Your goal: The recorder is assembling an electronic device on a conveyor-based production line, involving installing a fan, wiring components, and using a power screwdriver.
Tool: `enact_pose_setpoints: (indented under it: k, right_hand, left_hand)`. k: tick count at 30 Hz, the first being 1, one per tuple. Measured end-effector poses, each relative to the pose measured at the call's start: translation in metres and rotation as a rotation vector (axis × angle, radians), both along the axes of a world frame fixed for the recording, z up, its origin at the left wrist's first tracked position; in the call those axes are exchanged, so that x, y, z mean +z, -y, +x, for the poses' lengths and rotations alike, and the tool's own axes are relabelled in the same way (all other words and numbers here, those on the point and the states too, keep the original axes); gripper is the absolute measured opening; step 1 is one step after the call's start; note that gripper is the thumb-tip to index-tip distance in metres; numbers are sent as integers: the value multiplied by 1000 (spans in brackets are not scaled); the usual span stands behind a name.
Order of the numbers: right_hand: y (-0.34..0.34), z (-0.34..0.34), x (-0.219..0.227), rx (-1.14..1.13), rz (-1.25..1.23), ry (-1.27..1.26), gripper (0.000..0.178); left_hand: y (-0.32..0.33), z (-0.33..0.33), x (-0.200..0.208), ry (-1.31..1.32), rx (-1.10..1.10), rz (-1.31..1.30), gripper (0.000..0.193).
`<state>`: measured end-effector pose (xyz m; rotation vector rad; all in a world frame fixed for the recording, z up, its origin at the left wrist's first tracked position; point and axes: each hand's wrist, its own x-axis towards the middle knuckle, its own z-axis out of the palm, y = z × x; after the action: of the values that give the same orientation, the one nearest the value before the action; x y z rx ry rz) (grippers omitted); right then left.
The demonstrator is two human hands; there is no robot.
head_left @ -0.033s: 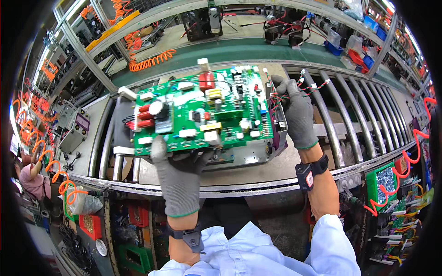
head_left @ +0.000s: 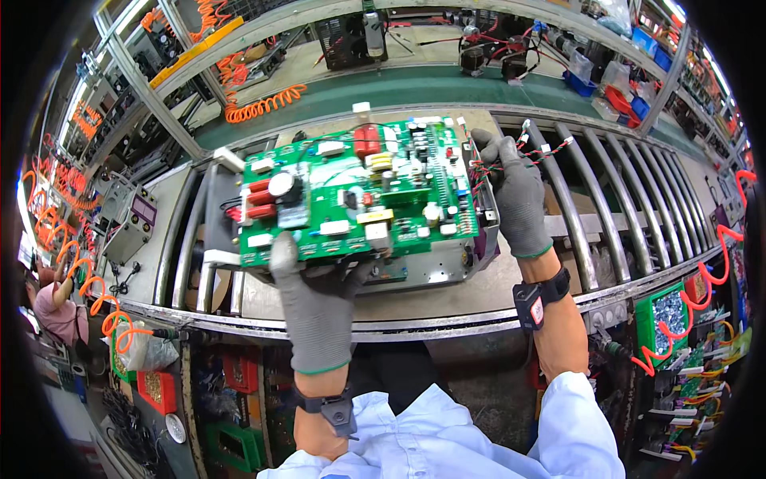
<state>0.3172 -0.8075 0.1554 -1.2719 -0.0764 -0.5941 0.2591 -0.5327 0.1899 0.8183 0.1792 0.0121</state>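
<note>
A large green circuit board sits tilted above a metal chassis, crowded with red, white and black components. My left hand, in a grey glove, grips its front left edge, thumb on top and fingers underneath. At the board's right end, my gloved right hand is closed around a bundle of thin twisted wires. Small white connectors stick out from the wires past the fingers. The chassis is partly hidden beneath the board, and the left fingertips are out of sight under it.
Metal rollers run to the right of the chassis, with more at its left. A metal-cased unit stands at far left. Coiled orange hoses hang around. Below the conveyor are a green bin, a red bin and several circuit boards.
The circuit board has shifted slightly to the right, and my left hand has moved along with it. My right hand stays nearly still on the wires.
</note>
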Motion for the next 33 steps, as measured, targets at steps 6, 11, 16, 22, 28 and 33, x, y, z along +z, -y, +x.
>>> enact_pose_setpoints:
  k: [6,11,16,22,28,33]
  right_hand:
    - [2,5,-1,-9,35,-12,43]
    - [8,2,-1,-33,-24,-32,49]
    - [11,1,0,-15,50,-56,46]
    - [6,3,-1,-86,-3,-61,47]
    - [14,11,-10,-168,-163,-4,44]
    - [5,-1,3,-168,-154,-189,39]
  left_hand:
    - [21,5,-18,19,-70,40,73]
    - [23,11,-37,-60,-111,116,79]
    - [24,14,-49,-93,-54,147,78]
    - [30,16,-42,-133,-65,188,78]
    - [35,21,-44,-251,-53,189,77]
    - [41,33,-64,-279,49,139,77]
